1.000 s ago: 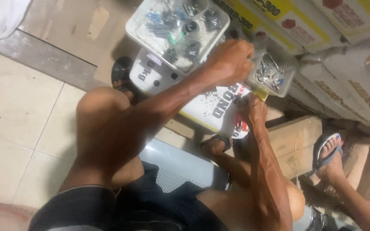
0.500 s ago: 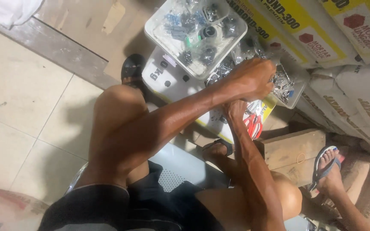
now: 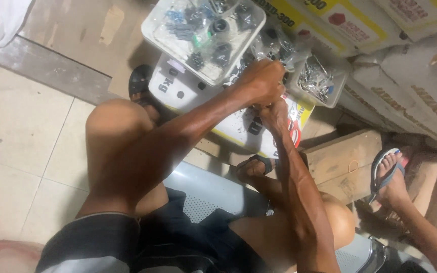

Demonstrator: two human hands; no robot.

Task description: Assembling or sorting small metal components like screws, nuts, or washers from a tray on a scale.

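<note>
The left hand (image 3: 261, 81) and right hand (image 3: 275, 112) meet, touching, over the white scale (image 3: 178, 88) — left above, right just below. Both are curled tight around something small; what it is cannot be told. The clear tray of dark parts (image 3: 203, 35) sits just beyond the left knuckles.

The tray (image 3: 158, 30) is white with dark and blue parts inside. The floor tiles (image 3: 21, 151) are beige. The sacks (image 3: 330, 30) are yellow, perhaps with red marks.

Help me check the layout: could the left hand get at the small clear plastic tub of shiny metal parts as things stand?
Probably yes: the left hand is beside the small clear plastic tub of shiny metal parts, whose top is open, with nothing between them.
</note>
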